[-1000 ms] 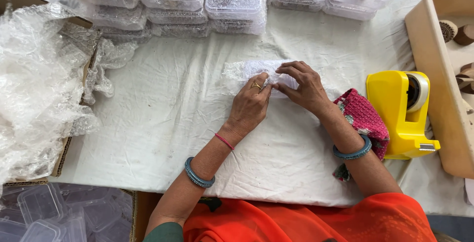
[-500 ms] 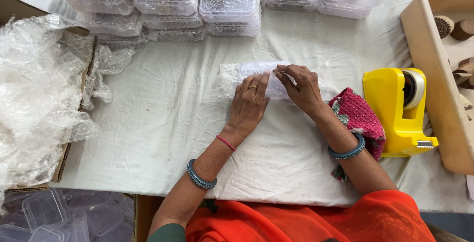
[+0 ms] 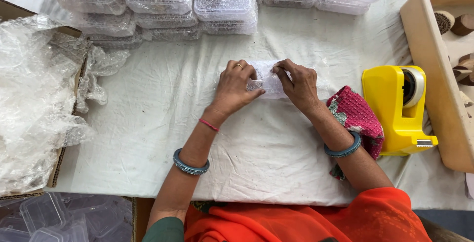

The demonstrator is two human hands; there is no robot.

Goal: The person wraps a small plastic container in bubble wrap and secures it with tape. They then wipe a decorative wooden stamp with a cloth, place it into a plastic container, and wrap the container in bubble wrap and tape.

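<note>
Parcel: small oblong bubble-wrap bundle (image 3: 266,81), dimpled, translucent, lying mid-table on the creased white cloth (image 3: 148,123).
My left hand (image 3: 236,88): fingers curled, pressing its left end.
My right hand (image 3: 298,83): fingertips pinching its right edge.
Nearby: glossy yellow plastic tape dispenser (image 3: 395,109).

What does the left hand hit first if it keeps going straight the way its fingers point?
The left hand points up-table, fingers on the small bubble-wrapped bundle. Past that lies bare white cloth, then probably the stacked clear plastic lidded boxes; depth is unclear.
</note>
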